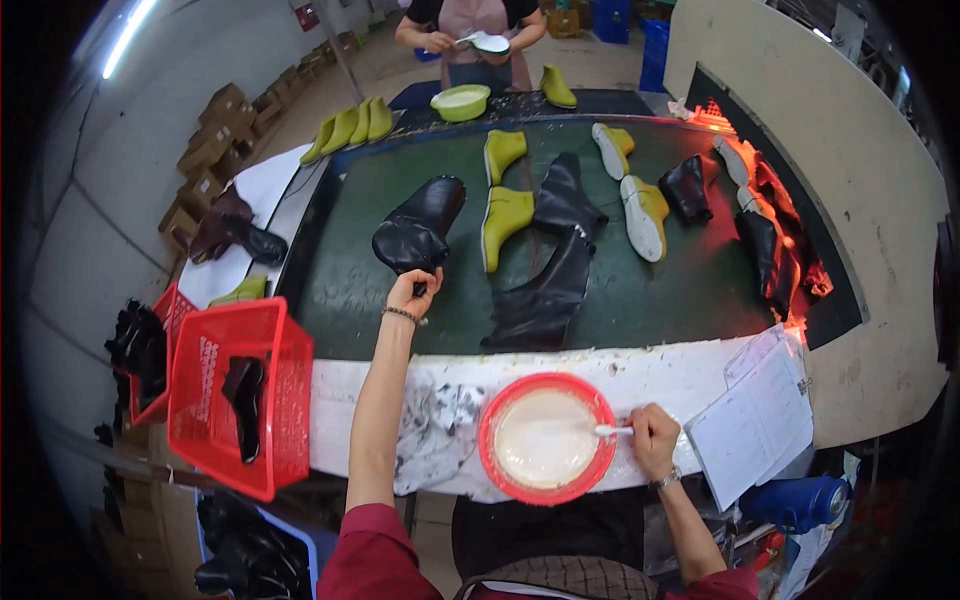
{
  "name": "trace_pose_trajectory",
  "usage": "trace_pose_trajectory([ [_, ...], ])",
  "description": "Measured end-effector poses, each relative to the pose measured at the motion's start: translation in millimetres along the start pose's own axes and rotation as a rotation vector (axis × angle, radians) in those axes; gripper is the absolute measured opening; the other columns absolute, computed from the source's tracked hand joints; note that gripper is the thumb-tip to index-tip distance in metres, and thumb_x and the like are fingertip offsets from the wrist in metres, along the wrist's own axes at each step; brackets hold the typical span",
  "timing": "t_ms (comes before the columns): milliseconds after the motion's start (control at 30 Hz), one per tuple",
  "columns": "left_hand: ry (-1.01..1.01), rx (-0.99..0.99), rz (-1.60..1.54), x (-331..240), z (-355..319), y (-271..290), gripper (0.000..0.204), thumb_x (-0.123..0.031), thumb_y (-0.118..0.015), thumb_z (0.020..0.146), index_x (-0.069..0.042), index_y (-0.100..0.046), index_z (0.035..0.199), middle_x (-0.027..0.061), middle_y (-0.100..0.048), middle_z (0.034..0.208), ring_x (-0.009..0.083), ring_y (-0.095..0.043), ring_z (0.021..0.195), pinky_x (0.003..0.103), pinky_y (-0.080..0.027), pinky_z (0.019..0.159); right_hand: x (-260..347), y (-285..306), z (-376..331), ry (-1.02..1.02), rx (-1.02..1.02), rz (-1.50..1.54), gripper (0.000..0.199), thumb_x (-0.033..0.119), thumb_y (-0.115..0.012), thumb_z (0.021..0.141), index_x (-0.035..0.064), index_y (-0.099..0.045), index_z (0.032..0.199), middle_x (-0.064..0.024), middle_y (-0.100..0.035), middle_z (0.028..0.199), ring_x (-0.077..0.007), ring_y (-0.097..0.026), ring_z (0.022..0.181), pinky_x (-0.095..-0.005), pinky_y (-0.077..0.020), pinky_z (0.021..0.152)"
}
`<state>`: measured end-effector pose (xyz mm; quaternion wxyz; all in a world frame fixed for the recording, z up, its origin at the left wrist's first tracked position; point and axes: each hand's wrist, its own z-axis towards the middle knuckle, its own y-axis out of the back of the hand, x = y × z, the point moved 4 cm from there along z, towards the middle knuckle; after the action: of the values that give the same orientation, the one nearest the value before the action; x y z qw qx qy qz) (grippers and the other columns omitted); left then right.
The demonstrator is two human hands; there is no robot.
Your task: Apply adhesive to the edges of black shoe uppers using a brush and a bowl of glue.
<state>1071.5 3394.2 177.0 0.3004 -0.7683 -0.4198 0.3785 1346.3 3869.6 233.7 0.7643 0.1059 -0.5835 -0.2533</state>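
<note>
My left hand [416, 290] reaches out over the dark green work surface [345, 300]. Its fingers are closed on the near end of a black leather boot upper [418, 222]. Close to my body, my right hand [655, 440] grips the white handle of a brush [614, 430]. The brush head reaches over the cream-white liquid [545, 440] in a red basin [486, 450]. Left of the basin lies a crumpled, stained cloth [437, 435]. Black leather uppers [543, 300] and yellow-green shoes [507, 220] with pale soles lie beyond my hands.
A red plastic basket [288, 400] holding a black shoe stands at the left. Papers on a clipboard [755, 420] and a blue flask [800, 503] are at the right. Red light glows on shoes [765, 240] at the far right. Across the table, a person [480, 30] holds a shoe and brush.
</note>
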Motion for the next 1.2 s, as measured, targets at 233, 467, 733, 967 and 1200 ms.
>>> trace_pose_trajectory([
  [233,-0.717,-0.491,1.185,6,39,-75,0.059,-0.006,-0.073,0.081,0.007,-0.049,0.133,0.0262,-0.058,0.122,0.0401,-0.062,0.108,0.048,-0.055,0.096,-13,6,2,-0.046,-0.004,0.018,0.024,0.008,-0.065,0.091,0.005,-0.07,0.068,-0.0076,-0.056,0.059,-0.0196,-0.054,0.051,-0.0328,-0.0391,0.049],
  [467,-0.622,0.183,1.492,139,61,-161,0.042,-0.026,-0.06,0.101,-0.005,-0.056,0.137,0.0077,-0.072,0.107,0.0115,-0.066,0.092,0.026,-0.051,0.079,-9,6,5,-0.041,0.01,0.009,0.025,0.009,-0.065,0.091,0.0063,-0.07,0.066,-0.0065,-0.055,0.058,-0.0191,-0.052,0.049,-0.0331,-0.0385,0.049],
  [733,-0.42,0.315,1.3,160,91,-206,0.077,-0.037,-0.059,0.1,-0.014,-0.019,0.161,0.0113,-0.056,0.143,0.0247,-0.057,0.124,0.036,-0.047,0.098,-11,6,6,-0.046,0.041,0.022,0.028,0.008,-0.061,0.094,0.0003,-0.07,0.068,-0.0066,-0.055,0.059,-0.0147,-0.05,0.051,-0.0303,-0.037,0.048],
  [967,-0.316,0.391,2.621,165,-60,-127,0.13,-0.013,-0.083,0.057,-0.031,-0.008,0.161,0.0239,-0.042,0.145,0.0468,-0.045,0.13,0.059,-0.047,0.099,-6,0,5,-0.042,0.027,0.043,0.026,0.005,-0.062,0.092,0.0009,-0.066,0.067,-0.0083,-0.052,0.059,-0.0181,-0.048,0.05,-0.0324,-0.036,0.049],
  [1200,-0.992,0.273,2.114,200,-82,-153,0.093,-0.017,-0.087,0.068,-0.014,-0.039,0.148,0.0164,-0.056,0.131,0.0401,-0.059,0.112,0.047,-0.052,0.094,-23,-1,-6,-0.007,0.031,0.022,0.034,0.009,-0.05,0.103,-0.0061,-0.055,0.073,-0.0068,-0.046,0.063,-0.0143,-0.042,0.06,-0.0317,-0.0347,0.055],
])
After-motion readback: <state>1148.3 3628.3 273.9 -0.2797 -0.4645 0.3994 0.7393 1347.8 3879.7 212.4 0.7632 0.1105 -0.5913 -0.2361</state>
